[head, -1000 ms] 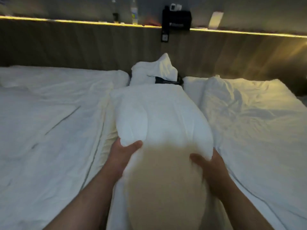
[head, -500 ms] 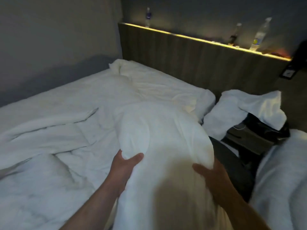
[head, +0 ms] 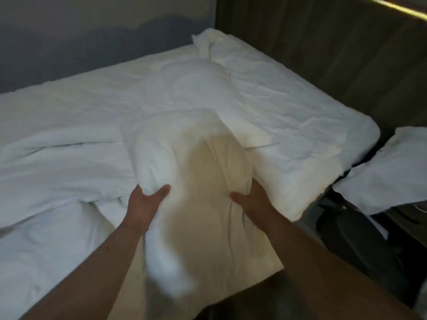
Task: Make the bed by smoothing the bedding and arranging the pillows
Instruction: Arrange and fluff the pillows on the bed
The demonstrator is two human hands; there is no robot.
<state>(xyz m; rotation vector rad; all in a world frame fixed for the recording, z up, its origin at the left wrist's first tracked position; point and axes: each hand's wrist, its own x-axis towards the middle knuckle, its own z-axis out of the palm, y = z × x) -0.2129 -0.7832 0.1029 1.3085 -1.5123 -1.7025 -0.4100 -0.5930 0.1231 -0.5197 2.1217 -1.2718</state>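
White cotton, shadowed yellowish down its middle, fills the near view: the pillow [head: 196,181] is held lengthwise, with its far end over the bed. The left hand [head: 143,204] grips its left edge, thumb pressed on top and the other fingers hidden underneath. The right hand [head: 256,202] grips the opposite edge the same way, thumb over and fingers curled into the fabric. Whether the pillow's far end touches the bedding cannot be told. The step in hand looks like carrying the pillow to its place, and it would go best if both hands kept an even grip so the filling does not slump to one side, then set it down flat and square. Just left of the pillow and beyond it lies the rumpled duvet [head: 69,158], which probably wants smoothing first. To the pillow's right, past the mattress edge, are a dark bag [head: 360,239] and a white bundle [head: 388,172]; a careless release could tip the pillow into that gap. Far beyond the pillow, a bunched wad of bedding [head: 208,45] sits in the corner by the wooden headboard [head: 323,54], likely in the way.
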